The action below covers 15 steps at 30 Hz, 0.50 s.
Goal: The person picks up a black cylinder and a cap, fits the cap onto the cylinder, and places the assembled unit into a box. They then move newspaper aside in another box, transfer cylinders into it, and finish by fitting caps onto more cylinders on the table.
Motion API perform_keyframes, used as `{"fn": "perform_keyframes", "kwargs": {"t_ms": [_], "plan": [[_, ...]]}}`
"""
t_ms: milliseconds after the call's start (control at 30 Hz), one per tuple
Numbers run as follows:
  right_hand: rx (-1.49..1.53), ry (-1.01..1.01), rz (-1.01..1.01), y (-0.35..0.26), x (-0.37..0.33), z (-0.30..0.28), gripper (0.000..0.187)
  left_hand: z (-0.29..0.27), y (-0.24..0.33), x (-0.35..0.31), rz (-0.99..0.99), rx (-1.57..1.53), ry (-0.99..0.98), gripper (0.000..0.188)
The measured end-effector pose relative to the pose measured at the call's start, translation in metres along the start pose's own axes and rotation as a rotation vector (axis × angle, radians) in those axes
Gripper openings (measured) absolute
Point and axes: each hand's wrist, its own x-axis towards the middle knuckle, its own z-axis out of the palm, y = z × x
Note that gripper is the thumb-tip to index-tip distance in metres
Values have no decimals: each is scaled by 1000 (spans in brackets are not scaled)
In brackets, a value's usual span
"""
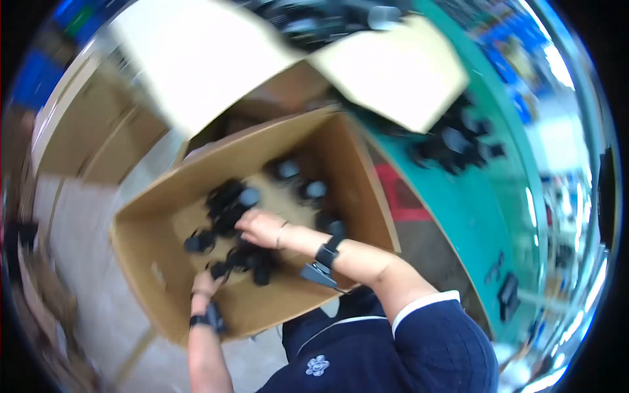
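Observation:
Both of my hands reach down into a deep, open cardboard box. My left hand is low on the left side, its fingers closed on a small black part. Nearer the middle, my right hand has its fingers curled against a cluster of black parts, one showing a round grey end; blur hides how firmly it grips. More black parts lie between the hands. Along the right inner wall sit several others with round grey ends. Their exact kind is too blurred to tell.
Right of the box runs a green tabletop carrying a heap of black parts. Two pale flaps stick out beyond the box. A red crate shows beneath the table edge. Closed cardboard boxes stand at the far left.

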Motion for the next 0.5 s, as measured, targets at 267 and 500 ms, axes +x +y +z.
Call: {"fn": "perform_keyframes", "kwargs": {"t_ms": [267,500], "plan": [[180,311,659,-65,-325,-380,14,-116,268,-123,457,-181,49,36],[-835,912,852,89,-478,-503,40,-98,616,-176,1504,-274,214,50]]}}
